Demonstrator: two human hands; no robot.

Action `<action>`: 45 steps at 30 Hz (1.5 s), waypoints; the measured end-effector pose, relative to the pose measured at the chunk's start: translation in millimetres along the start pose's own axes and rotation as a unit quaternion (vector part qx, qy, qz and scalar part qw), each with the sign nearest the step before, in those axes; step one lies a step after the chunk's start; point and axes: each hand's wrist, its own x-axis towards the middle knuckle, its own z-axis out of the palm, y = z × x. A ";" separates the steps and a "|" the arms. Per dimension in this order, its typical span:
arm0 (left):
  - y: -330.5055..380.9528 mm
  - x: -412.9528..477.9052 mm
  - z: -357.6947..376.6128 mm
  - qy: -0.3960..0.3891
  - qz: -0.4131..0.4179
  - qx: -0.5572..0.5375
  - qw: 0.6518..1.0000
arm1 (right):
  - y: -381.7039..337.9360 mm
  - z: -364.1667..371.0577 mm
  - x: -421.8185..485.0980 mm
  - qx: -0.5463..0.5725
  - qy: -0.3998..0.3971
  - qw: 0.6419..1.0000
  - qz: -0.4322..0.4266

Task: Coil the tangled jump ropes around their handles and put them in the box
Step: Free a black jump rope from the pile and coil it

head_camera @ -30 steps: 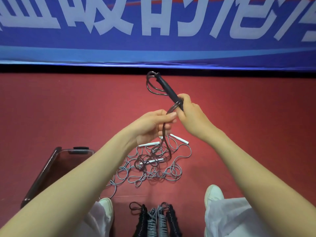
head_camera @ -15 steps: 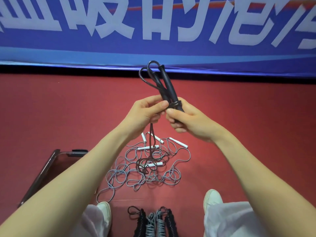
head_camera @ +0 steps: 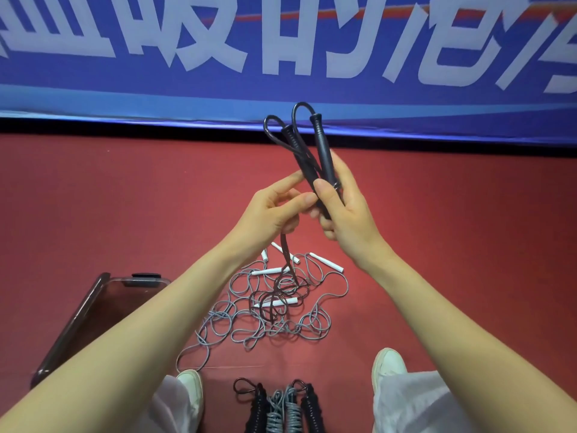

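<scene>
Mid-task: right hand (head_camera: pixel 346 214) gripped both black handles (head_camera: pixel 323 151) above grey tangle (head_camera: pixel 281 320); left hand (head_camera: pixel 268 210) pinched black cord (head_camera: pixel 284 248), not yet wrapped. Some coiled bundles (head_camera: pixel 281 407) lay nearside of tangle, clear box (head_camera: pixel 78 317) left of it; boxing pending.

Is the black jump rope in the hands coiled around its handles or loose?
Loose: the black jump rope hangs uncoiled from the left hand into the floor tangle.
</scene>
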 end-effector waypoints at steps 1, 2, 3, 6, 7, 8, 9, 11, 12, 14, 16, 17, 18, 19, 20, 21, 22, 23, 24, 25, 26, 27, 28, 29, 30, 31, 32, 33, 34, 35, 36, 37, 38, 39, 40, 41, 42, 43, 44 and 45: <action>-1.1 -0.3 -0.6 -0.013 0.001 0.006 1.000 | -0.4 0.1 -1.0 0.004 0.009 1.000 -0.007; -2.3 -1.2 -0.1 -0.029 -0.006 0.006 1.000 | -0.6 -0.3 -1.7 0.009 0.011 1.000 -0.012; -2.7 -2.4 0.5 -0.037 -0.014 0.014 0.999 | -0.7 -1.0 -2.0 0.008 0.008 1.000 -0.016; -5.2 -2.2 -9.8 -0.068 -0.055 0.040 0.995 | -3.8 -7.0 -1.3 -0.015 -0.001 1.000 -0.017; -6.6 -1.6 -19.8 -0.091 -0.070 0.045 0.992 | -6.4 -11.3 -0.7 -0.023 -0.007 1.000 -0.015; -6.0 -2.0 -28.7 -0.113 -0.082 0.045 0.989 | -10.2 -16.1 -1.1 -0.025 -0.022 0.999 -0.013; -5.5 -3.1 -37.0 -0.140 -0.090 0.058 0.984 | -14.4 -20.8 -2.4 -0.024 -0.046 0.999 -0.010; -6.6 -4.0 -46.0 -0.166 -0.100 0.115 0.974 | -20.0 -27.4 -7.1 -0.037 -0.120 0.992 0.003; -12.2 -2.7 -53.2 -0.159 -0.101 0.154 0.970 | -20.9 -28.3 -9.9 -0.054 -0.164 0.985 0.016; -14.5 -2.5 -60.4 -0.145 -0.134 0.223 0.955 | -21.9 -26.1 -15.7 -0.101 -0.255 0.960 0.049; -21.8 0.1 -76.7 -0.153 -0.156 0.241 0.946 | -22.2 -24.0 -19.5 -0.194 -0.327 0.922 0.079; -16.5 -0.5 -78.0 -0.190 -0.124 0.266 0.937 | -20.9 -23.7 -20.2 -0.247 -0.348 0.899 0.092; -8.3 -2.2 -76.2 -0.215 -0.107 0.266 0.934 | -20.9 -23.8 -20.7 -0.291 -0.362 0.879 0.105; 1.5 -3.3 -71.3 -0.231 -0.105 0.264 0.931 | -20.2 -23.6 -20.8 -0.320 -0.370 0.864 0.116; 9.2 -3.5 -64.5 -0.227 -0.106 0.251 0.935 | -19.5 -22.8 -21.0 -0.333 -0.378 0.855 0.128; 16.0 -0.9 -58.2 -0.242 -0.099 0.235 0.936 | -20.1 -22.0 -22.1 -0.331 -0.386 0.850 0.141; 13.2 -0.1 -60.7 -0.241 -0.113 0.230 0.936 | -19.8 -21.8 -23.4 -0.321 -0.395 0.846 0.156; 16.3 1.8 -58.7 -0.249 -0.137 0.216 0.934 | -20.2 -21.8 -24.8 -0.309 -0.405 0.843 0.171; 13.9 2.3 -61.1 -0.256 -0.163 0.216 0.928 | -20.6 -21.9 -27.0 -0.304 -0.415 0.837 0.185; 13.0 1.4 -62.0 -0.262 -0.181 0.227 0.920 | -20.4 -21.8 -29.3 -0.317 -0.427 0.825 0.190; 14.1 1.2 -60.6 -0.264 -0.184 0.240 0.916 | -19.2 -20.8 -31.4 -0.352 -0.435 0.807 0.188; 15.4 1.0 -56.6 -0.261 -0.178 0.259 0.913 | -16.5 -19.5 -32.4 -0.407 -0.435 0.783 0.181; 15.5 1.2 -52.3 -0.242 -0.172 0.279 0.913 | -13.2 -17.3 -32.7 -0.467 -0.421 0.757 0.176; 15.1 2.4 -46.5 -0.214 -0.159 0.308 0.913 | -8.7 -15.4 -31.7 -0.525 -0.393 0.735 0.173; 14.1 3.6 -39.4 -0.179 -0.134 0.347 0.911 | -2.8 -15.4 -29.3 -0.576 -0.351 0.719 0.168; 14.9 3.5 -30.4 -0.144 -0.088 0.405 0.899 | 3.0 -17.3 -26.5 -0.617 -0.304 0.708 0.157; 16.1 2.0 -20.7 -0.105 -0.042 0.449 0.886 | 8.2 -20.0 -22.7 -0.647 -0.258 0.704 0.138; 15.7 -0.4 -10.8 -0.072 -0.015 0.457 0.886 | 11.3 -23.0 -18.1 -0.669 -0.212 0.704 0.111; 13.3 -3.3 -2.5 -0.046 -0.010 0.426 0.903 | 13.2 -25.3 -13.6 -0.682 -0.169 0.706 0.085; 10.9 -6.0 3.8 -0.033 -0.025 0.367 0.929 | 14.9 -27.3 -9.5 -0.688 -0.132 0.711 0.060; 9.3 -8.5 9.6 -0.027 -0.055 0.288 0.956 | 16.8 -28.5 -6.3 -0.686 -0.101 0.719 0.040; 7.8 -10.1 15.0 -0.025 -0.086 0.213 0.973 | 18.5 -29.8 -3.2 -0.676 -0.077 0.732 0.023; 6.6 -10.5 19.1 -0.026 -0.113 0.155 0.981 | 20.6 -31.1 -0.1 -0.655 -0.060 0.753 0.014; 5.5 -9.4 20.8 -0.026 -0.132 0.115 0.984 | 21.7 -32.7 2.2 -0.624 -0.046 0.780 0.009; 4.2 -7.5 20.0 -0.027 -0.144 0.083 0.986 | 22.4 -34.6 4.2 -0.587 -0.033 0.809 0.009; 4.5 -5.6 17.7 -0.029 -0.151 0.050 0.987 | 21.7 -36.5 5.6 -0.547 -0.022 0.837 0.008; 4.8 -3.3 14.4 -0.032 -0.155 0.016 0.987 | 20.0 -38.4 6.6 -0.503 -0.012 0.864 0.007; 5.4 -1.6 11.0 -0.035 -0.159 -0.016 0.987 | 17.2 -39.3 6.8 -0.460 -0.007 0.888 0.004; 6.1 -0.5 8.0 -0.039 -0.164 -0.038 0.985 | 14.6 -39.1 6.4 -0.419 -0.008 0.908 0.000; 7.1 0.2 6.0 -0.042 -0.169 -0.052 0.983 | 12.5 -38.5 5.7 -0.385 -0.013 0.923 -0.002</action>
